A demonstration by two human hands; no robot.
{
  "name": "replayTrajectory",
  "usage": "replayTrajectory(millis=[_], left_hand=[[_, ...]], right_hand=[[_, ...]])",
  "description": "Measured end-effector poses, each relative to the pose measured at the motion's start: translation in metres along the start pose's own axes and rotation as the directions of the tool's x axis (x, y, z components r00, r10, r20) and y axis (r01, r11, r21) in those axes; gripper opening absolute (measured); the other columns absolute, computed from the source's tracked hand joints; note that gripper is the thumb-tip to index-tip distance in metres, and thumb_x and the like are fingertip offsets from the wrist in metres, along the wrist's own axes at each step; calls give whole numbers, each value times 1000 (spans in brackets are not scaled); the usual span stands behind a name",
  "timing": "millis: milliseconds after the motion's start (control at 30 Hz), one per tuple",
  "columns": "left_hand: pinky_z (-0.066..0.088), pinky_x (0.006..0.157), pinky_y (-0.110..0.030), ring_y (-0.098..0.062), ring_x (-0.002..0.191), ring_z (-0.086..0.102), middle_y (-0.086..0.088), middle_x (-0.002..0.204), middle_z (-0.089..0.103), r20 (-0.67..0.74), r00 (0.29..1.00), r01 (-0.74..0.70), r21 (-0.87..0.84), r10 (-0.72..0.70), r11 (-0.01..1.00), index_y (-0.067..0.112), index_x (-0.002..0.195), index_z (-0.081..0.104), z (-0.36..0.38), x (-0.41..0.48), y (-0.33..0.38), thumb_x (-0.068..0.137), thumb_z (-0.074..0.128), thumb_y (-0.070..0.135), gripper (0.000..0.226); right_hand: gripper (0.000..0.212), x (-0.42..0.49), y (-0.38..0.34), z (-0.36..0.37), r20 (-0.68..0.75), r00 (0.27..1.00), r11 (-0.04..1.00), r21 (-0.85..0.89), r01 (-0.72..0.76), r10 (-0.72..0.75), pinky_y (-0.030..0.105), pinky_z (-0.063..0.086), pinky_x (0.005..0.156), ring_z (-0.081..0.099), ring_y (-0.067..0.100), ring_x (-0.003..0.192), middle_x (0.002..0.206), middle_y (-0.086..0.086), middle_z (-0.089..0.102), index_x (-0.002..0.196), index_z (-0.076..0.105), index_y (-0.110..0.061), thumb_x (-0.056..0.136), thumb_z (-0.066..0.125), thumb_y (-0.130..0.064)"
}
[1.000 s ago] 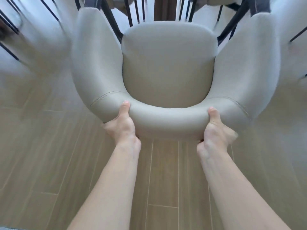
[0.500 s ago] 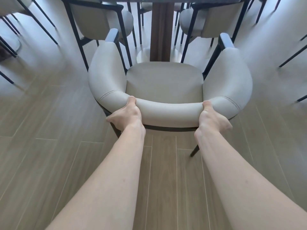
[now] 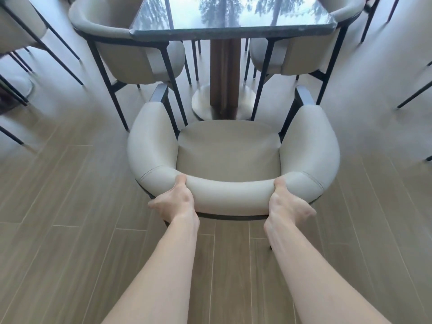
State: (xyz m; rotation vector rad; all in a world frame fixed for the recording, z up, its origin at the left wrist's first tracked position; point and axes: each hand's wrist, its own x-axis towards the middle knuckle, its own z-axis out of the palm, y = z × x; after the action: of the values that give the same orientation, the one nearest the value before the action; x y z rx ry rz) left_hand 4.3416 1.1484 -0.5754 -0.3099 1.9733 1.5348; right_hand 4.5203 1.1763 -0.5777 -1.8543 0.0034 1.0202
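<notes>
1. Head view: your left hand [image 3: 174,202] grips the curved backrest [image 3: 230,195] of the beige armchair [image 3: 229,150]. The thumb is hooked over the padded top edge and the fingers wrap down the outer face.
2. Your right hand [image 3: 287,204] grips the same backrest further to your right, thumb likewise over the top. The padding partly hides the fingertips of both hands.
3. Both forearms reach forward from the bottom edge of the frame. The two hands are well apart, with a bare stretch of backrest between them.
4. The armchair stands upright on the wood-plank floor [image 3: 70,230], its open side turned away from you and toward the table [image 3: 233,17]. The backrest and the two padded arms enclose the seat cushion on three sides. A dark frame shows beneath the backrest and at the front ends of the arms.
5. The table has a dark glossy top that mirrors trees. It rests on a brown column [image 3: 225,73] with a round metal base [image 3: 201,104]. The front edge of the seat meets this base in the picture; you cannot tell whether the seat reaches under the top.
6. A matching chair on the left [image 3: 138,59] and a matching chair on the right [image 3: 301,57] stand close against the table's two near corners. Thin dark legs of further chairs show at both side edges of the frame.
</notes>
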Motion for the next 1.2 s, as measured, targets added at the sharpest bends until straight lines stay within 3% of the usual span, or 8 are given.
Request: replayTrajectory(millis=[133,200,300,400,467,533,700,1200], left_hand=[[36,59,-29,-26,83,56,3,100,53,-40,999,-26,56,28,998,14,119,34,2,0,-2,75,85,42,73],[46,79,-33,-33,107,59,-6,132,53,-70,985,-152,82,158,985,13,139,35,5,0,0,77,83,40,83],[34,119,-47,-41,147,40,-19,168,26,-6,901,-404,359,435,842,14,164,22,2,-6,1,86,75,47,100],[11,127,-58,-46,157,23,-16,172,25,510,494,-831,515,704,211,23,163,36,-18,-12,6,84,68,75,100],[8,128,-57,-38,156,33,-6,165,42,902,144,-920,274,408,-281,29,157,47,-37,-9,10,68,61,94,111],[17,129,-56,-32,149,43,0,160,48,992,97,-851,124,80,-510,33,159,41,-41,-4,20,59,62,96,120],[34,115,-50,-35,123,58,-2,145,57,996,77,-741,21,-54,-672,31,160,38,-17,6,32,84,69,24,82],[37,106,-48,-32,108,54,0,128,54,995,93,-726,46,-31,-686,39,152,25,113,53,87,82,69,34,83]], right_hand=[[89,-2,-1,-3,2,997,993,-94,77,-77,38,40,79,58,30,87,115,6,53,130,33,-9,73,90,-46],[111,-4,-6,-6,57,978,949,-240,207,-199,39,42,86,54,37,111,145,17,43,153,22,-2,78,87,-50],[118,0,-13,-23,308,720,468,-591,657,-622,51,27,122,30,50,149,166,31,21,166,13,-4,84,77,-60],[115,-2,-25,-42,829,248,-212,-395,894,-502,57,8,129,20,45,159,170,14,31,168,17,-13,83,63,-76],[123,-2,-26,-43,971,204,-503,-239,830,-125,57,5,130,22,39,160,167,7,35,169,6,-19,80,65,-79],[107,1,-24,-40,984,179,-649,-148,746,-18,57,9,130,30,37,154,164,6,36,168,8,-23,88,71,-55],[72,12,-30,-26,997,20,-703,-63,709,-69,51,48,108,67,36,104,121,8,70,142,59,-16,73,79,-16],[72,57,-97,103,994,108,-683,-99,724,-30,49,32,116,53,30,119,130,2,54,150,38,-26,87,71,-27]])
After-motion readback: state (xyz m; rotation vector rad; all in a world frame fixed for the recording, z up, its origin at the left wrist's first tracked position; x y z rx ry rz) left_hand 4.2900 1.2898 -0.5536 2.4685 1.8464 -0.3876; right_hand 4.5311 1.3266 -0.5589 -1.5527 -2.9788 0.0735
